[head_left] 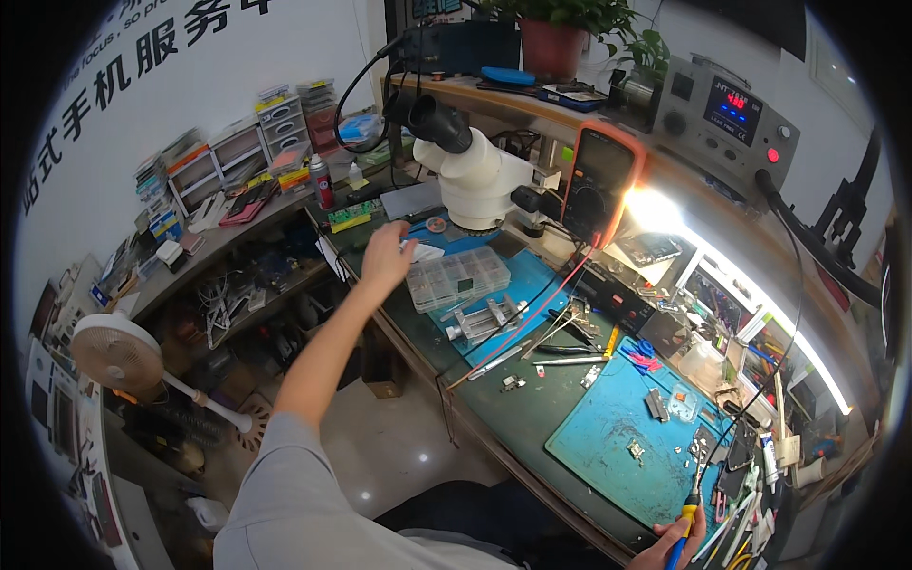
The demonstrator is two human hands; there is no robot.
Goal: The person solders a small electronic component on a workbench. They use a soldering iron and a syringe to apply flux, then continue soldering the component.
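Currently | clear compartment box (439, 281): contents indistinct | left grip (388, 258) nearby, can't tell its hold | right grip (663, 548) clasping yellow-blue tool (689, 510)

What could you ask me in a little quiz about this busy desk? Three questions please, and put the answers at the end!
1. Open question: What is the person's right hand holding?

2. True or false: In this picture, the white microscope with black eyepieces is to the left of the orange-edged rectangular meter.

3. Multiple choice: What colour is the large, flat, four-sided mat nearest the right hand?
a) pink
b) white
c) blue

Key:
1. A slim tool with a yellow-and-blue handle.
2. True.
3. c) blue.
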